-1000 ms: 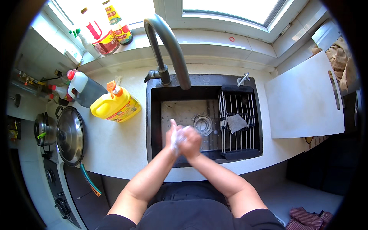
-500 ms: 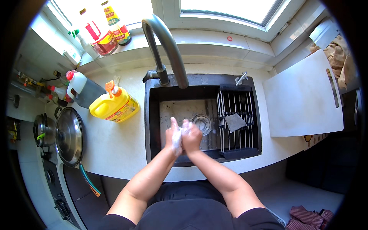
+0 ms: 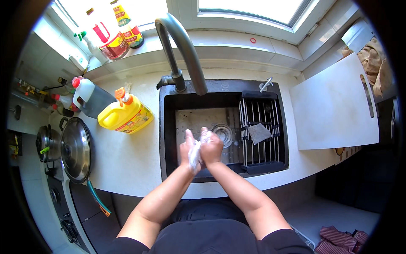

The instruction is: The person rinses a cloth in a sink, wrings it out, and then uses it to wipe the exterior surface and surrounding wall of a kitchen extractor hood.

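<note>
Left hand (image 3: pixel 185 150) and right hand (image 3: pixel 212 150) touch over the sink (image 3: pixel 189 120), maybe so foam (image 3: pixel 194 156) drips there; can't tell if they're closed.

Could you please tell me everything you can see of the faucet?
The faucet looks like grey metal, with a tall arched neck and a short lever at its left. It stands upright on the back ledge of the dark sink, its spout over the basin. No running water shows.
</note>
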A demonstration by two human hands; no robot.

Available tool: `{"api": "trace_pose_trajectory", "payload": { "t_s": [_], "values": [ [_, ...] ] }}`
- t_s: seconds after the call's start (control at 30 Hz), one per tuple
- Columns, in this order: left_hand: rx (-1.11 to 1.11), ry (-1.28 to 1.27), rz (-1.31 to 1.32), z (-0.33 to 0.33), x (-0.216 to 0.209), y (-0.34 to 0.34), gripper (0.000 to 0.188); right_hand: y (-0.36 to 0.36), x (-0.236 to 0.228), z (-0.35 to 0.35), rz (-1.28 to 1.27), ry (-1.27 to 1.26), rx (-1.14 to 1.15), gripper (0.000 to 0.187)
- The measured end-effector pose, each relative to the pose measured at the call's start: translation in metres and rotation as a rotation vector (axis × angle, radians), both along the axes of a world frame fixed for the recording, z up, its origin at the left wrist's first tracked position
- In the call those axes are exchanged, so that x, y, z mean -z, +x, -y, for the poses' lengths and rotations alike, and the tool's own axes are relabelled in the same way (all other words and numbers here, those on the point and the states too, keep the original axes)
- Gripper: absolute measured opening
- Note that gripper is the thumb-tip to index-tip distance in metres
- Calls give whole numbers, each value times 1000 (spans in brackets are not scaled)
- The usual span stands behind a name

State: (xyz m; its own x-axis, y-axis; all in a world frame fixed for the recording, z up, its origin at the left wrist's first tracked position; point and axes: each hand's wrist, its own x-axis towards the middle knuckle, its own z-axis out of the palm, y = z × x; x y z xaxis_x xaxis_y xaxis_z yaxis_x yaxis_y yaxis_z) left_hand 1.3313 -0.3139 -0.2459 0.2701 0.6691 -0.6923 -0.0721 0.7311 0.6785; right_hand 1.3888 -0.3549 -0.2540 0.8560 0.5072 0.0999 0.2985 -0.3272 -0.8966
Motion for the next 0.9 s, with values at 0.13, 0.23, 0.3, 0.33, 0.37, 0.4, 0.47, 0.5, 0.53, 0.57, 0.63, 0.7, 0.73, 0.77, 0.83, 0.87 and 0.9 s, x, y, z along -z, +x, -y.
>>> {"api": "trace_pose_trajectory", "payload": {
  "t_s": [0.13, 0.23, 0.3, 0.33, 0.37, 0.4, 0.47, 0.5, 0.53, 0.57, 0.63, 0.7, 0.73, 0.77, 0.83, 0.87, 0.9],
  "values": [
    [39, -28, 140, -19, 3, -7, 51, -23, -7, 16, 242, 244, -283, 11],
    [-70, -86, 36, -2, -7, 7, 49, -7, -4, 7, 135, 43, -138, 14],
    [39, 17, -21, 3, 2, 6, 55, 6, 3, 1, 69, -44, -13, 16],
    [41, 6, 75, -2, 7, 4, 52, -1, -1, 2, 147, 73, -70, 16],
    [41, -10, 172, -8, 16, -1, 50, -12, -10, 8, 226, 184, -127, 17],
    [75, -78, 119, -18, 20, -9, 51, -20, -24, 15, 270, 138, -234, 16],
    [-10, -73, 134, -13, 11, -2, 51, -17, -22, 13, 224, 208, -235, 17],
    [-36, -71, 166, -5, 13, 3, 51, -8, -11, 4, 215, 175, -141, 20],
    [45, -38, 45, 2, -8, 2, 50, 5, -6, -2, 135, -13, -50, 19],
    [62, -42, 74, 6, -1, 4, 49, 15, -5, -5, 18, -21, -2, 19],
    [-72, -51, 67, 0, 7, 11, 52, -2, -16, 3, 197, 36, -80, 16],
    [75, -87, 257, -19, 28, -14, 50, -19, -33, 15, 258, 227, -273, 12],
    [55, -77, 255, -16, 25, -15, 50, -19, -28, 15, 224, 215, -264, 13],
    [40, -65, 255, -15, 11, -12, 50, -15, -21, 10, 192, 206, -251, 16],
    [-38, -104, 50, 0, -23, 7, 47, 5, -1, -4, 215, 62, -72, 25],
    [42, -130, 99, -2, -24, 4, 46, 16, 2, -6, 86, 39, -40, 34],
    [42, -169, 149, -6, -30, 3, 44, 24, 9, -6, -41, 50, -15, 42]
  ]
}}
